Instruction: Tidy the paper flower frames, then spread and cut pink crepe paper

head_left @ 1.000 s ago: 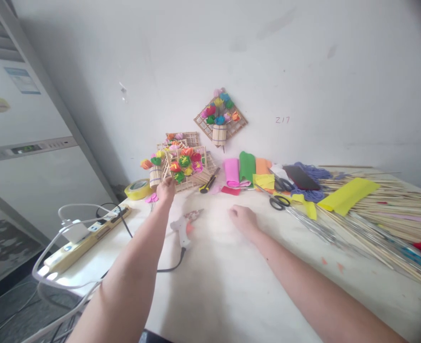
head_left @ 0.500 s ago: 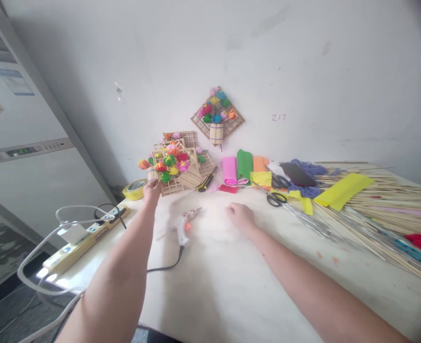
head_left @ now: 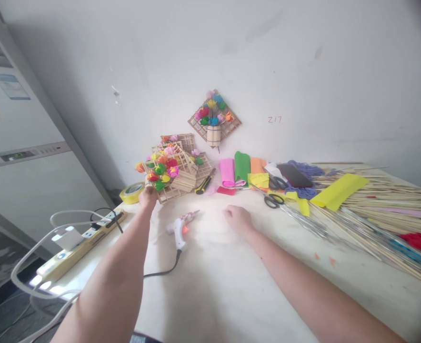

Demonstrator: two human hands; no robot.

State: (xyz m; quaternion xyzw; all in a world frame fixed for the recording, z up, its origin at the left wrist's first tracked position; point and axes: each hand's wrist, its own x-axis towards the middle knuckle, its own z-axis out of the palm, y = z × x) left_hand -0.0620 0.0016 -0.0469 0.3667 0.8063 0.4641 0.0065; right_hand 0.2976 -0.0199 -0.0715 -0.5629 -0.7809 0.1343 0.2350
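Note:
At the left of the table, my left hand [head_left: 148, 197] is closed on the lower left edge of a stick lattice decorated with paper flowers [head_left: 165, 174]. This lattice leans against several similar flower lattices [head_left: 186, 138] piled by the wall. My right hand [head_left: 238, 221] rests on the table as a loose fist, and no object shows in it. Between my hands lies a white glue gun [head_left: 179, 232] with an orange trigger, its nozzle pointing to the back right and its black cord running left.
A yellow tape roll [head_left: 132, 192] and a power strip [head_left: 67, 257] sit at the left edge. Crepe paper rolls [head_left: 242, 167], a black-and-yellow cutter [head_left: 205, 183], scissors [head_left: 274, 201] and many thin sticks [head_left: 382, 190] lie behind and right. A finished flower lattice [head_left: 214, 125] hangs on the wall.
My left hand has come slightly down and nearer with the flower lattice, which now tilts differently. My right hand stays at about the same place on the table. The view has shifted slightly.

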